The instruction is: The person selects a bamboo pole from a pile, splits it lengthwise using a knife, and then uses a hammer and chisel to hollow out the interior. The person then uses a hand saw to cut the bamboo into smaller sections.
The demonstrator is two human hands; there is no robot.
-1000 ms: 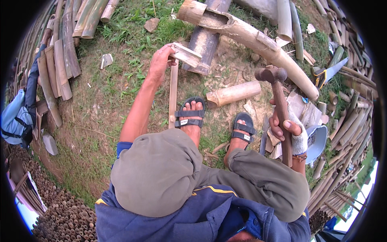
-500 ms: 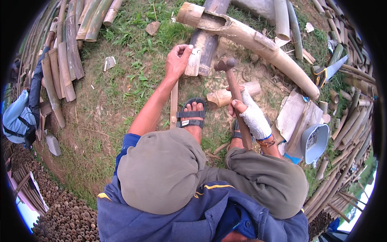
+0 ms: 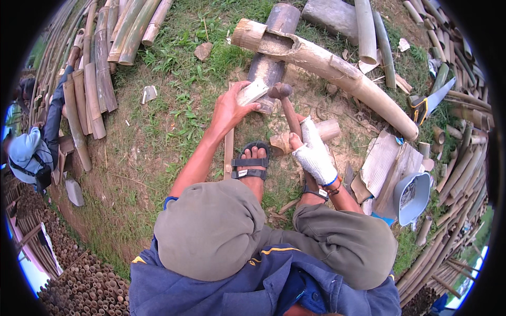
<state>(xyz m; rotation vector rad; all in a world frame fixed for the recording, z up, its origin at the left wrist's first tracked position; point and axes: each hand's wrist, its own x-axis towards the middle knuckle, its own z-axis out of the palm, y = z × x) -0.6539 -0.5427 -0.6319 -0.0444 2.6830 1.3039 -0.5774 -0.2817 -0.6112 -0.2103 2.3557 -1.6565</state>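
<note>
My left hand (image 3: pixel 229 109) grips a flat blade (image 3: pixel 252 92) set on top of an upright bamboo slat (image 3: pixel 228 152) that stands on the ground by my left sandal (image 3: pixel 251 162). My right hand (image 3: pixel 314 153), in a white glove, holds a wooden mallet (image 3: pixel 285 108) by its handle. The mallet's head rests on or just above the blade. Both knees fill the lower middle of the view.
A long split bamboo trunk (image 3: pixel 337 68) lies across the top, over a dark log (image 3: pixel 270 58). A short bamboo piece (image 3: pixel 327 130) lies behind my glove. A handsaw (image 3: pixel 429 101) and a grey bucket (image 3: pixel 412 197) are at right. Bamboo poles (image 3: pixel 100 58) and another person (image 3: pixel 31 152) are at left.
My right hand swung the mallet from the raised position at right down and leftward onto the blade. My left hand stayed on the blade and slat.
</note>
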